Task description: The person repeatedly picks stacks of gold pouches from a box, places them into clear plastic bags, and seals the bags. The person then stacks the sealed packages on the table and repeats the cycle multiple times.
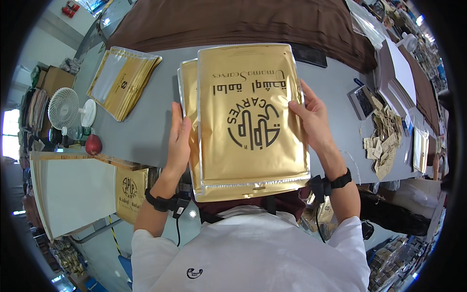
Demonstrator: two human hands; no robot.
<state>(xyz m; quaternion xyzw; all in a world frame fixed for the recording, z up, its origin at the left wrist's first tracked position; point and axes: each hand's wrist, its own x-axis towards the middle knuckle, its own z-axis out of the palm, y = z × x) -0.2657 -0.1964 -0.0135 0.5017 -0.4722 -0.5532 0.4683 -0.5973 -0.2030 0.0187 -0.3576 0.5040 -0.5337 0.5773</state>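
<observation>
Several flat gold pouches (253,168) with silver edges and black printing are stacked in front of me, above the table's near edge. The top pouch sits shifted to the right, so a gold pouch beneath (189,78) shows along the left side. My right hand (314,117) is closed on the right edge, thumb on the front face and fingers behind. Against the left edge rests my left hand (180,141), thumb and fingers close together and holding that side. Part of its grip is hidden by the pouches.
A pile of gold pouches (121,82) lies at the left, near a white fan (65,108), a bottle (78,132) and a red fruit (93,144). Brown fabric (233,22) covers the back. Loose tags (384,138) and a dark box (361,102) sit right.
</observation>
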